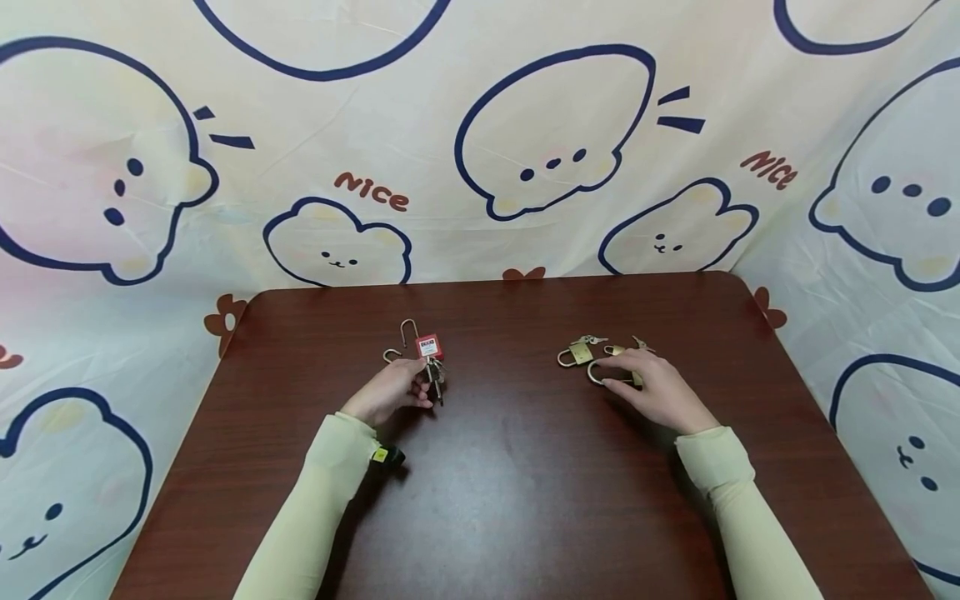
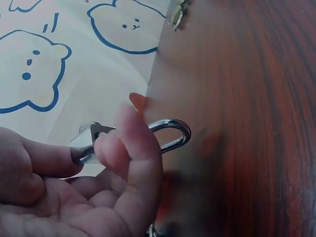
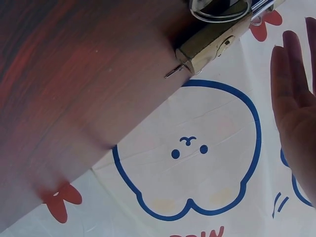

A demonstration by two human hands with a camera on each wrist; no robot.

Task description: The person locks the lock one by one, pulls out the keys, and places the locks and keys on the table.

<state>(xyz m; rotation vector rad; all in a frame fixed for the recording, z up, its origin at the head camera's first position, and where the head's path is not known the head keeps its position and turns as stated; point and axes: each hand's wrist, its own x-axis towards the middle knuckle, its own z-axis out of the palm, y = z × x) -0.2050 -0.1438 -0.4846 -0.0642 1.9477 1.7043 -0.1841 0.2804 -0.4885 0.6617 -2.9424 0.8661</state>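
Observation:
My left hand pinches a silver padlock between thumb and fingers; the fingers partly hide its body, and its looped shackle sticks out past them. Just beyond this hand lies a red padlock with its shackle raised. A bunch of keys sits beside the fingertips. My right hand spreads thumb and fingers over a brass padlock, whose rounded shackle shows between them. Straight fingers appear apart from it in the right wrist view.
Left of my right hand is another brass padlock with small keys. A smaller padlock and a key lie behind the fingers. The brown table meets a printed cloth wall at its back and sides.

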